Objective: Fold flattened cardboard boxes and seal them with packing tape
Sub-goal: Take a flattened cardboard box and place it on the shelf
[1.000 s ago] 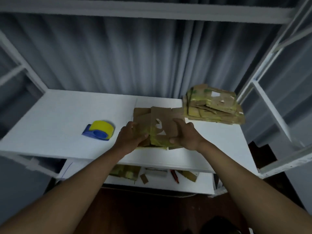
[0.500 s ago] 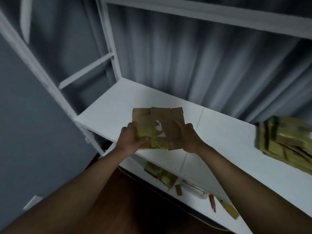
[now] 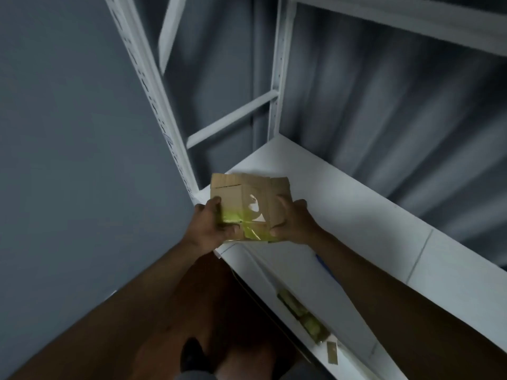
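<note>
Your left hand (image 3: 210,229) and right hand (image 3: 292,224) grip a flattened box (image 3: 248,205) by its side edges, fingers curled round it, thumbs on top. The box, patched with yellow tape (image 3: 233,218), sits above the white shelf's (image 3: 356,223) left end. Cardboard scraps (image 3: 304,316) lie on the lower shelf.

Bare white shelf (image 3: 343,204) open to the right, upright rack post (image 3: 153,86) close on the left, curtain (image 3: 384,111) behind

Both hands, left hand (image 3: 210,229) and right hand (image 3: 295,224), grip a flattened cardboard box (image 3: 247,205) above the white shelf (image 3: 356,215).
</note>
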